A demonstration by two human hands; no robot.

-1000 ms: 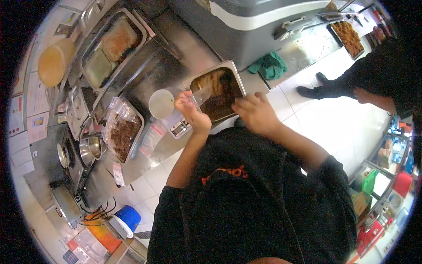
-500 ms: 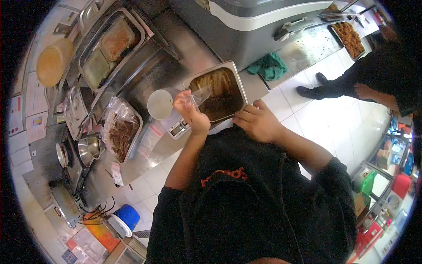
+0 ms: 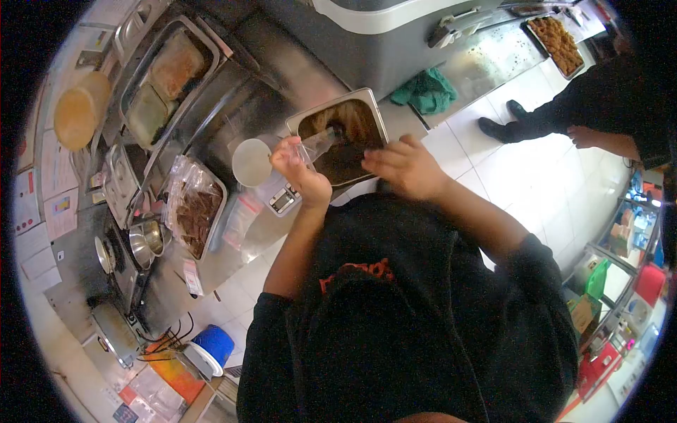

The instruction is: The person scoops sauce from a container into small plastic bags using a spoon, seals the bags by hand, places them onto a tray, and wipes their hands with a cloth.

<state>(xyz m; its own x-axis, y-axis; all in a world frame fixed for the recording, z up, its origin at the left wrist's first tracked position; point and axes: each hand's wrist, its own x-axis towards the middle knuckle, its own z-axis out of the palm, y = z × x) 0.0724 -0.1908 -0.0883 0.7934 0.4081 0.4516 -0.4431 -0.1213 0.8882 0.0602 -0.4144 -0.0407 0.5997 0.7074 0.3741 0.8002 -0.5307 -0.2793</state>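
Note:
A clear plastic bag (image 3: 319,144) is pinched in my left hand (image 3: 302,171), its free end over a deep metal pan (image 3: 379,116). Brown contents lie in the pan. Over the pan's near right edge is my right hand (image 3: 407,168), its fingers apart and holding nothing that shows. Just left of my left hand, a round white container (image 3: 252,162) stands beside a small digital scale (image 3: 283,200).
At the left are a tray of bagged dark meat (image 3: 197,215), plastic bags (image 3: 242,220) and metal bowls (image 3: 147,241). A green cloth (image 3: 425,92) lies beyond the pan. Another person (image 3: 592,106) stands at the right near a food tray (image 3: 557,46).
My right hand has left the pan's near rim, and its fingers have spread and reached further over the pan. The bag in my left hand has opened out over the pan.

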